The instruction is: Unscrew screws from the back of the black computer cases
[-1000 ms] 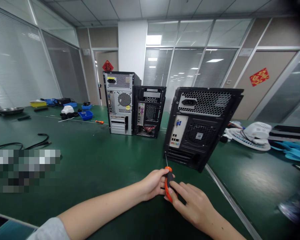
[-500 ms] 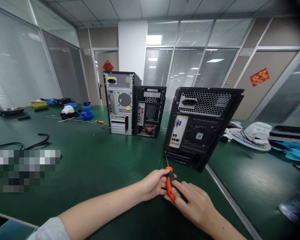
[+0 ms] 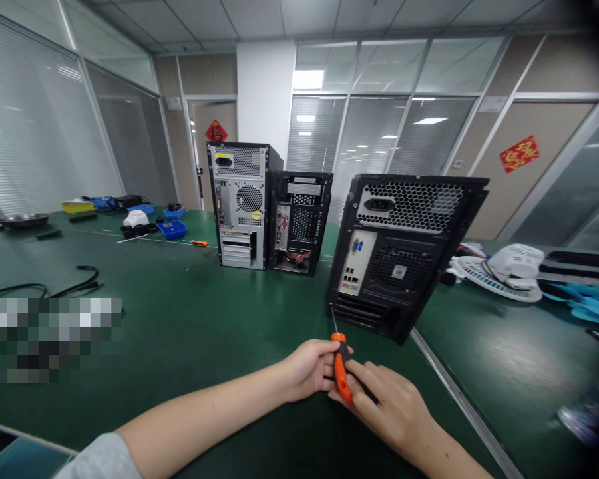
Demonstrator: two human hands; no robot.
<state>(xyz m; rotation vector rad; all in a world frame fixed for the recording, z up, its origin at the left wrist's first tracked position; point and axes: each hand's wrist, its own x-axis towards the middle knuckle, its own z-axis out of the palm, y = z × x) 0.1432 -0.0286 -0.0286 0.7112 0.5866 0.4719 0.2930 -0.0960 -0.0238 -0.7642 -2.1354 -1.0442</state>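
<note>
An orange and black screwdriver [image 3: 343,372] is held between both hands, its shaft pointing up and away. My left hand [image 3: 313,369] has thumb and fingers closed round the front of the handle. The fingers of my right hand [image 3: 387,402] grip the rear of the handle from the right. The screwdriver's tip meets the lower left corner of the back of a black computer case [image 3: 404,266], which stands at the right, looking tilted in the view. Behind, to the left, are a silver-backed case [image 3: 239,213] and a smaller black case [image 3: 304,219].
A second orange screwdriver [image 3: 199,243] and blue trays [image 3: 172,229] lie on the green table [image 3: 219,326]. Black cables [image 3: 80,283] are at the left. White fan parts [image 3: 514,266] and blue blades [image 3: 594,304] lie at the right.
The screwdriver handle has turned slightly and its rear end sits a little farther right. Both hands have hardly moved and still hold it.
</note>
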